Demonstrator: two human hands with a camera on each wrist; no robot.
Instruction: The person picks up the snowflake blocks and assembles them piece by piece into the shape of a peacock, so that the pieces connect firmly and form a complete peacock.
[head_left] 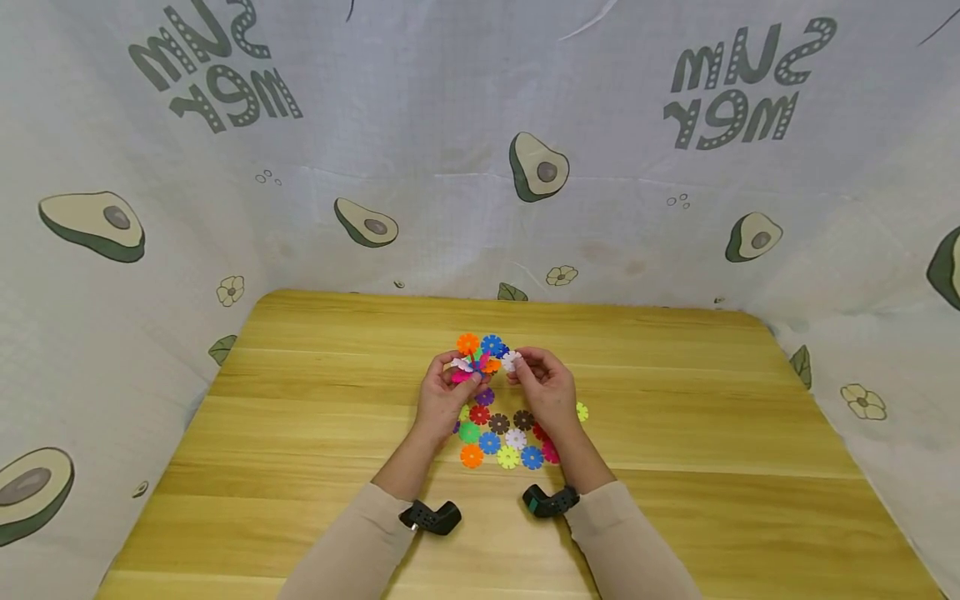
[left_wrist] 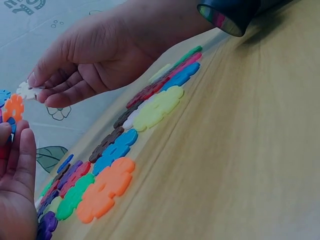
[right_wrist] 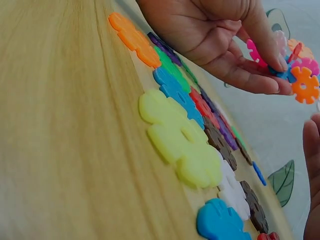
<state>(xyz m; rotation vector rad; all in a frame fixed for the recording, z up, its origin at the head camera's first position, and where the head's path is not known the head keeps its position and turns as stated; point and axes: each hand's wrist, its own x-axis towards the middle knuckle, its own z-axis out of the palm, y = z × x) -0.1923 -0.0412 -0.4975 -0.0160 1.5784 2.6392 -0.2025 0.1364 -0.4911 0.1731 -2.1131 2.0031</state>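
Note:
My left hand (head_left: 442,404) holds a cluster of slotted plastic flower discs (head_left: 476,367), pinching it by a blue disc (right_wrist: 285,75). Pink, white and orange discs stand out from that blue centre, along with a red piece (right_wrist: 297,51). Between the thumb and fingers of my right hand (head_left: 551,396) is a single white disc (left_wrist: 27,91). It faces an orange disc (left_wrist: 14,106) on the cluster's right side, its edge close to that disc. Both hands are raised over the table, and the left fingers hide part of the cluster.
Loose discs lie flat on the wooden table (head_left: 337,400) below and behind the hands, among them an orange disc (head_left: 472,456), a yellow disc (head_left: 507,457) and a brown disc (head_left: 499,423). My right forearm covers some. A printed curtain (head_left: 450,225) hangs behind the table.

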